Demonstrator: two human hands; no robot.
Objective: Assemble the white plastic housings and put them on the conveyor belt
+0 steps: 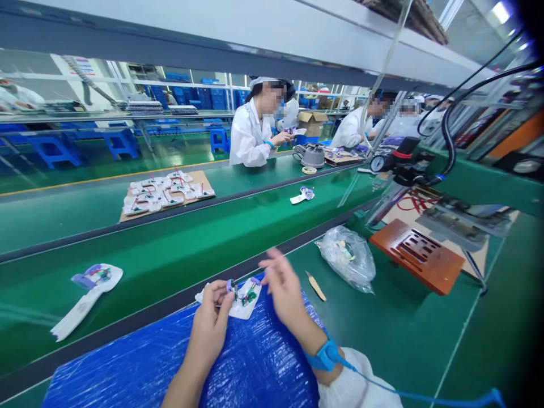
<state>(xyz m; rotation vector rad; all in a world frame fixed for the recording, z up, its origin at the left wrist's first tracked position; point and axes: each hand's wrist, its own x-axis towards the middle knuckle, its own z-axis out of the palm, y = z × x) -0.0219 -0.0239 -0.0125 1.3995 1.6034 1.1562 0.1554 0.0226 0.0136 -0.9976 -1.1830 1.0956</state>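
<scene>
My left hand pinches a small purple plastic part between thumb and fingers. Just beside it, a white sheet-like piece lies on the blue wrapped pad, carrying a small green circuit board with thin wires. My right hand, with a blue wrist strap and cord, hovers at the right of this piece. Its fingers are apart and slightly blurred, with nothing seen in them. The fingertips are close to a second purple bit; whether they touch it I cannot tell.
A craft knife and a clear plastic bag lie right of the pad. Beyond stands a press with an orange plate. The green conveyor carries similar white assemblies. A co-worker sits across, near a cardboard sheet of assemblies.
</scene>
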